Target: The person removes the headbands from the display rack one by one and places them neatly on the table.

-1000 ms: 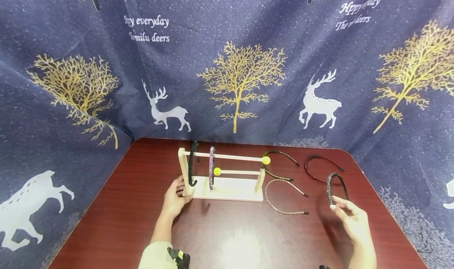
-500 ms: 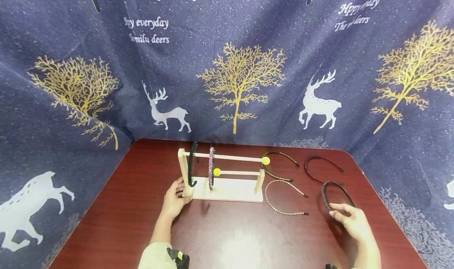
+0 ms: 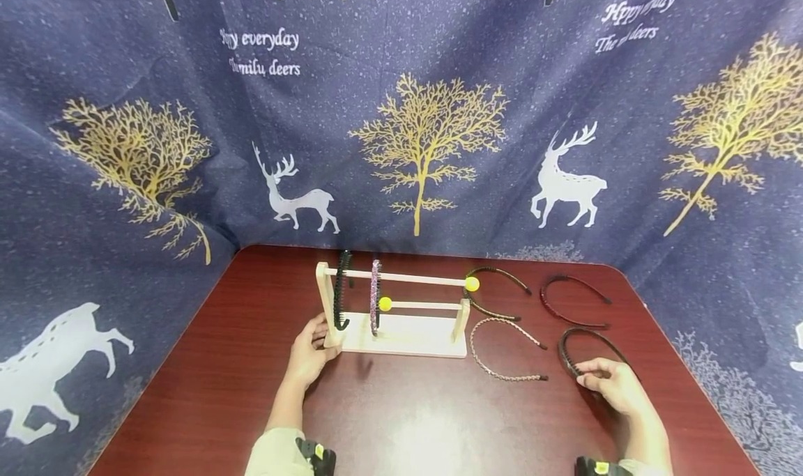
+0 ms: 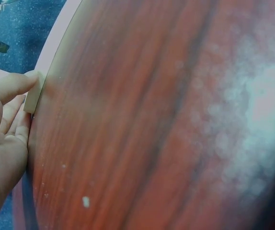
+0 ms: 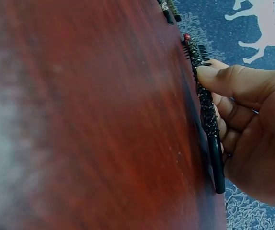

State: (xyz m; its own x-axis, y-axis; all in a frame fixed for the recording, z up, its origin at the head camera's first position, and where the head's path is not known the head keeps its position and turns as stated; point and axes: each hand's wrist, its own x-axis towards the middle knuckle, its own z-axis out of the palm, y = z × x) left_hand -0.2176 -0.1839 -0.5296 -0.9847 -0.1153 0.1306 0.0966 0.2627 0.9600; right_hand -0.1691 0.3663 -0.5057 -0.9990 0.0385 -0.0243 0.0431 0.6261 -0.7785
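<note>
My right hand (image 3: pixel 611 385) pinches a black headband (image 5: pixel 206 105) between thumb and fingers, low over the table's right side. The right wrist view shows dark glitter along it, short comb teeth and a smooth black end. With thumb and fingers, my left hand (image 3: pixel 307 354) holds the left end of a pale wooden rack (image 3: pixel 408 333); its base corner shows in the left wrist view beside the thumb (image 4: pixel 20 86). On the rack's upper rod hang a black toothed headband (image 3: pixel 339 295) and a purple glittery headband (image 3: pixel 374 298), towards the left.
Right of the rack lie a dark gold headband (image 3: pixel 502 316), a pale braided headband (image 3: pixel 475 354) and a dark red headband (image 3: pixel 544 302). Yellow balls (image 3: pixel 472 284) cap the rods. Behind the reddish-brown table (image 3: pixel 219 392) hangs a blue printed cloth (image 3: pixel 389 16).
My right hand has lowered the black headband, tipping it from upright to nearly flat and shifting it slightly left. My left hand stays on the rack's end.
</note>
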